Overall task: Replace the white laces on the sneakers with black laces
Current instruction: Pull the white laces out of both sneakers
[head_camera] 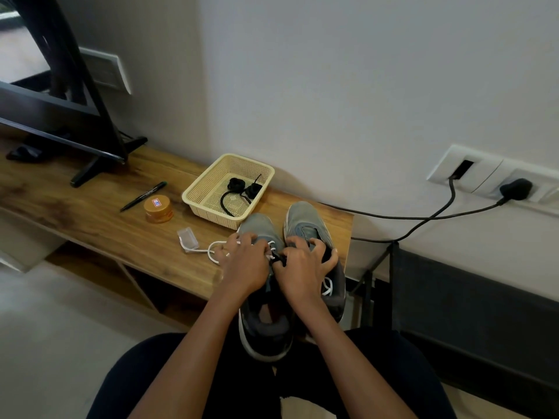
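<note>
Two grey sneakers stand side by side at the wooden shelf's right end, the left sneaker (260, 228) and the right sneaker (305, 219). My left hand (245, 261) lies over the left sneaker's lacing with fingers curled on a white lace (215, 252) that loops out to the left. My right hand (302, 267) sits over the gap between the shoes, its thumb and fingers pinching at a lace by the eyelets; which lace is hard to tell. More white lace (327, 287) shows on the right sneaker. Black laces (239, 189) lie coiled in the cream basket (196, 192).
An orange jar (158, 209), a black pen (143, 196) and a small clear plastic box (188, 238) lie on the wooden shelf (90, 207). A TV stand (90, 167) stands at the left. Black cables (423, 219) run to wall sockets at the right. My knees are below.
</note>
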A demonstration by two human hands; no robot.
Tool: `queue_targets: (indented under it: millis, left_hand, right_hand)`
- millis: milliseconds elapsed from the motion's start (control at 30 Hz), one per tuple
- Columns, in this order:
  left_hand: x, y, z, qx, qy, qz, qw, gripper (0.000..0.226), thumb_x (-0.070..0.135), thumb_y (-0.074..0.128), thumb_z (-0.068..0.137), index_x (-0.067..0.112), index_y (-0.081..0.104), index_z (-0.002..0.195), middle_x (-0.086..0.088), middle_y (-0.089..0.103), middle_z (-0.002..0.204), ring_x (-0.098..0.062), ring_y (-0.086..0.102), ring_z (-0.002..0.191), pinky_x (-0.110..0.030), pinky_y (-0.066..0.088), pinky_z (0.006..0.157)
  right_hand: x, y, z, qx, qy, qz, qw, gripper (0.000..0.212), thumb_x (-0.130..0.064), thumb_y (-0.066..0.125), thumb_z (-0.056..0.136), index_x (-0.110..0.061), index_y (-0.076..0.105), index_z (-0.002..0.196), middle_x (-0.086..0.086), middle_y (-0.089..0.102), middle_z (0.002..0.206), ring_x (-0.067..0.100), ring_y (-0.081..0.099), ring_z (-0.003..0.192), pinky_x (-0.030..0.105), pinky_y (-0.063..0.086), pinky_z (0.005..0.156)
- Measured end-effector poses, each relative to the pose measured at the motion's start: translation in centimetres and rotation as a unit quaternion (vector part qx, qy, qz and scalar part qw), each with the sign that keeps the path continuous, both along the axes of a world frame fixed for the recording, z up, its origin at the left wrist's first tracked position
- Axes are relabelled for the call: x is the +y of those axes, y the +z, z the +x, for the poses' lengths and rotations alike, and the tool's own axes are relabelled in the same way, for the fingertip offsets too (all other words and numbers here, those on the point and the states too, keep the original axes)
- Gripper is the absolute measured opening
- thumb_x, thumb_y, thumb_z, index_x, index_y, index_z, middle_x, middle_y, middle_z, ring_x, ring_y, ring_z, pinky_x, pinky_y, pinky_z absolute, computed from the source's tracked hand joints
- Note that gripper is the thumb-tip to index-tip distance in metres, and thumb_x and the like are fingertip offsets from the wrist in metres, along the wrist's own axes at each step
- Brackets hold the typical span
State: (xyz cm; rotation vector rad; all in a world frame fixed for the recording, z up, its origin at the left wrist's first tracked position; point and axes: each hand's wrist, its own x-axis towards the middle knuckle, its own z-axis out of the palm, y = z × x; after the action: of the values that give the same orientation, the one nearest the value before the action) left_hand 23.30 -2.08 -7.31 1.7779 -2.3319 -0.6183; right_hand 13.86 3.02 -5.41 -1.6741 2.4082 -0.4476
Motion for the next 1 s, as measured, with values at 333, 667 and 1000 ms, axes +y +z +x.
queue_targets:
  millis: [333, 667, 1000]
  left_hand:
    - [-0.6, 0.8, 0.5, 0.09, 0.049, 0.083, 0.991, 0.019, 0.019, 0.045, 0.095, 0.021, 0.059, 0.107, -0.006, 0.036, 0.141, -0.028, 0.024, 0.133, -0.041, 0.022, 0.112]
    - [-1.8, 2.4, 4.1, 0.167, 0.183, 0.025, 0.968, 0.014, 0.014, 0.045, 0.094, 0.008, 0.057, 0.094, -0.015, 0.06, 0.104, -0.029, 0.059, 0.085, -0.041, 0.051, 0.078]
    - [0.8, 1.3, 3.7, 0.088, 0.083, 0.039, 0.992, 0.03, 0.05, 0.069, 0.077, 0.025, 0.059, 0.065, 0.001, 0.059, 0.098, -0.02, 0.052, 0.104, -0.036, 0.035, 0.091]
  right_hand:
    - [0.1, 0.6, 0.7, 0.008, -0.005, -0.006, 1.0, 0.03, -0.031, 0.053, 0.089, -0.015, 0.069, 0.109, -0.005, 0.047, 0.137, 0.027, 0.019, 0.137, 0.055, -0.007, 0.111]
    - [0.1, 0.3, 0.6, 0.002, -0.015, -0.037, 0.999, 0.026, -0.028, 0.058, 0.083, -0.016, 0.067, 0.105, -0.001, 0.051, 0.127, 0.029, 0.025, 0.131, 0.056, -0.005, 0.111]
    - [-2.1, 3.1, -0.8, -0.015, 0.108, 0.013, 0.994, 0.021, -0.03, 0.06, 0.086, -0.027, 0.067, 0.105, -0.001, 0.047, 0.129, 0.026, 0.026, 0.128, 0.045, 0.018, 0.105]
